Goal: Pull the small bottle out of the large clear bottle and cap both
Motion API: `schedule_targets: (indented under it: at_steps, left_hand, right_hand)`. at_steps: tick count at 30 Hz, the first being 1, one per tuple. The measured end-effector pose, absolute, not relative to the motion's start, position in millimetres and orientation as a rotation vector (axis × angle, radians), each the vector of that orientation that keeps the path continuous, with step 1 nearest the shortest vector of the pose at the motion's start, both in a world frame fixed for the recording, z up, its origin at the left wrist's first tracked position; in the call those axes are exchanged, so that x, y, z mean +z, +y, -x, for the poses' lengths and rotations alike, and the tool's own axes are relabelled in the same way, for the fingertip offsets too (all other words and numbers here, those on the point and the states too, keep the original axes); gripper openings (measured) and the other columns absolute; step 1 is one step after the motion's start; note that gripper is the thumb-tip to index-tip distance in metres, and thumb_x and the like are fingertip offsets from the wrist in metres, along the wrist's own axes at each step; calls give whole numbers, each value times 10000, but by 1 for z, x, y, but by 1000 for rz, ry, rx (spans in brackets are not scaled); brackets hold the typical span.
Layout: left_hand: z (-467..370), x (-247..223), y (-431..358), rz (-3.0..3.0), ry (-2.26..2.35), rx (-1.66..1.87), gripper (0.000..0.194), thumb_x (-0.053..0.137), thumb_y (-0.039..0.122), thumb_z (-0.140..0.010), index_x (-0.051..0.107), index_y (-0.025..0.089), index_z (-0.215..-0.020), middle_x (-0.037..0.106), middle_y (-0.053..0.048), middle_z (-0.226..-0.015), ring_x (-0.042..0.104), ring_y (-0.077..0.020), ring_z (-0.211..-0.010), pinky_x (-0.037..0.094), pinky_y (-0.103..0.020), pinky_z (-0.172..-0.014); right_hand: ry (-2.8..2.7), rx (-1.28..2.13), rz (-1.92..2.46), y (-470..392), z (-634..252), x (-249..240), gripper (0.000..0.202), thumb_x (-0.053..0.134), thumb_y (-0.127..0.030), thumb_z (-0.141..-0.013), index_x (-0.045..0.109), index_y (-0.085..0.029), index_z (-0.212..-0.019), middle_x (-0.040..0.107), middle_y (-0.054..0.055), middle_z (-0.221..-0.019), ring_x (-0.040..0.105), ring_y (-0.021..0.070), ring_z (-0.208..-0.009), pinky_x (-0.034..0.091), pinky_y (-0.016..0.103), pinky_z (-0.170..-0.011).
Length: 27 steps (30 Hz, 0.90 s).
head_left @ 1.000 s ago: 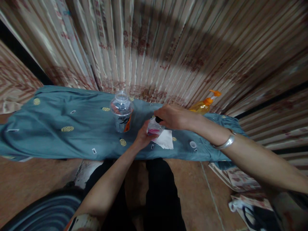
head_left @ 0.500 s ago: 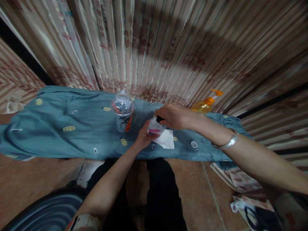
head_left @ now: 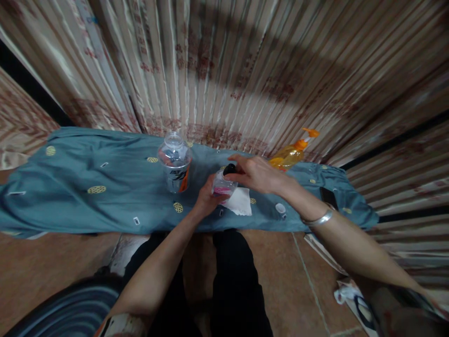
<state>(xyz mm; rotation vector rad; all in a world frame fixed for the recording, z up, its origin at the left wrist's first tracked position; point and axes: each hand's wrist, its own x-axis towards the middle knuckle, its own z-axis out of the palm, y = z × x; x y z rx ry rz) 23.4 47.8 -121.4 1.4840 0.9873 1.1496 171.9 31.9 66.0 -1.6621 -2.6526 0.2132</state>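
In the head view, my left hand [head_left: 207,197] is wrapped round a small clear bottle [head_left: 223,186] with a pink label. My right hand [head_left: 250,173] is at the bottle's black cap [head_left: 229,169], its thumb touching the cap's side and its index finger raised above it. Under and beside the bottle lies a piece of white paper [head_left: 240,202]. A larger clear plastic bottle [head_left: 176,166] without a cap, with an orange and black label, stands left of my hands.
A teal cloth [head_left: 122,164] covers the narrow table. Behind my right hand is a yellow pump bottle [head_left: 288,155]. A small clear lid [head_left: 280,208] and a dark phone-like object [head_left: 329,197] lie to the right. A pleated curtain [head_left: 224,70] hangs behind.
The fingers of my right hand have loosened round the black cap, and the index finger has lifted. The whole view has shifted slightly, uncovering the dark object at the right.
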Motion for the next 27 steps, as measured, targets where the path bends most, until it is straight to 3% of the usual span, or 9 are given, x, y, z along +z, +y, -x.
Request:
schedule_targets:
  at_steps: [4,6,8,11,14,16,20,23,27]
  left_hand:
    - [-21,-118,47,-1506,983,1146,713,838,239,-597,530,191,-1238,693,-59,-1157,661,-269,-1066,497,-408,-957]
    - [-21,-118,48,-1513,990,1148,751,840,220,-582,519,204,-1260,684,-58,-1198,649,-270,-1114,479,-407,-993]
    - [-21,-118,49,-1517,997,1146,766,843,208,-572,522,209,-1267,688,-57,-1204,649,-270,-1121,476,-405,-1001]
    - [-22,-119,49,-1523,1018,1144,706,847,213,-570,563,214,-1216,709,-46,-1145,665,-259,-1063,489,-396,-970]
    - [-24,-119,49,-1523,1061,1153,605,843,219,-576,594,209,-1128,710,-29,-1056,668,-247,-990,503,-385,-913]
    - [-26,-118,48,-1522,1093,1162,563,848,226,-571,598,208,-1075,700,-17,-1008,661,-240,-953,505,-377,-879]
    - [-30,-114,46,-1515,1131,1171,500,870,261,-558,590,211,-969,672,1,-922,645,-223,-877,502,-359,-821]
    - [-34,-112,44,-1516,1137,1169,488,875,289,-565,579,215,-946,657,5,-917,641,-222,-870,498,-359,-811]
    - [-41,-110,41,-1539,1121,1160,500,875,265,-556,582,222,-959,656,1,-937,645,-246,-940,496,-379,-864]
  right_hand:
    - [-2193,440,1702,18,-211,14,413,399,-409,-1033,573,-136,-1289,766,100,-1004,723,215,-912,502,321,-823]
    - [-2036,406,1868,14,-223,-25,399,466,-341,-995,567,-105,-1301,703,174,-1228,687,254,-1105,495,379,-957]
    - [-1967,398,2021,12,-227,-63,555,615,-343,-902,506,-84,-1380,538,232,-1451,519,305,-1359,423,429,-1091]
    - [-1800,529,2092,12,-222,-101,712,728,-372,-794,500,-50,-1387,455,273,-1507,395,340,-1447,364,460,-1147]
    - [-1731,604,2047,14,-216,-114,555,740,-327,-745,625,-100,-1238,628,235,-1334,562,335,-1290,441,447,-1055]
    - [-1704,668,1996,12,-216,-115,339,720,-311,-728,701,-171,-1037,757,124,-1036,693,290,-1025,511,392,-913]
    - [-1525,786,1869,-2,-229,-111,238,662,-442,-722,662,-208,-761,663,-9,-607,636,199,-598,514,301,-615]
    - [-1341,798,1773,-20,-240,-97,349,560,-541,-771,630,-201,-812,679,29,-660,621,194,-570,517,310,-567]
    - [-1156,755,1612,-44,-230,-61,352,580,-502,-794,614,-208,-984,738,82,-879,686,238,-722,570,374,-700]
